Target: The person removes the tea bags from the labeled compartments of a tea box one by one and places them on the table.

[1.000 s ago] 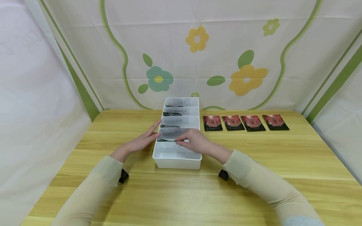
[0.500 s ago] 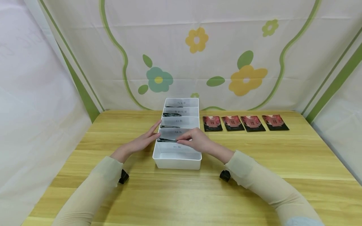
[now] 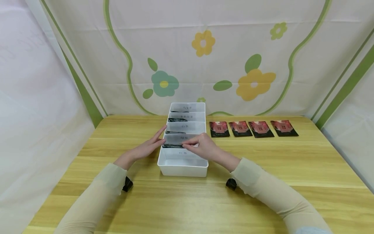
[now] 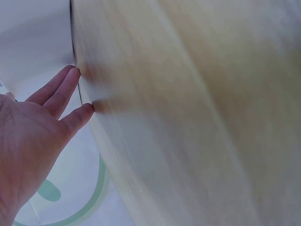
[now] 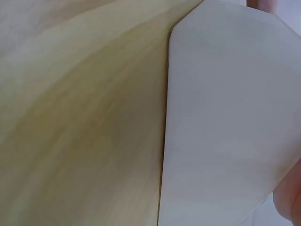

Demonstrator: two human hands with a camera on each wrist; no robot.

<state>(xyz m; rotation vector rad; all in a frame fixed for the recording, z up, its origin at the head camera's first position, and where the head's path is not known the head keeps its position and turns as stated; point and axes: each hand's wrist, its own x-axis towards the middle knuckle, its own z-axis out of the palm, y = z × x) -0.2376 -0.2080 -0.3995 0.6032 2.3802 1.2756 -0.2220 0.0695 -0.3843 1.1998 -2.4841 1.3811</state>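
A long white box (image 3: 182, 170), divided crosswise into several labelled compartments, stands on the table. Dark flat sachets (image 3: 176, 120) stick up in the compartments behind the front one. My right hand (image 3: 204, 148) reaches over the box's right rim and pinches the upper edge of a dark sachet (image 3: 172, 146) in the second compartment from the front. That sachet's lower part is hidden. My left hand (image 3: 143, 149) rests its straight fingers against the box's left side. In the right wrist view, the box wall (image 5: 225, 113) fills much of the frame, and only bits of fingers show.
Several red and black sachets (image 3: 219, 129) lie flat in a row to the right of the box, near the table's back edge. Behind the wooden table (image 3: 181, 204) hangs a white cloth (image 3: 181, 39) with printed flowers.
My right hand has shifted slightly, and the pinched sachet now lines up more closely along the divider. My left hand stays on the box's side. The head view tilts slightly up.
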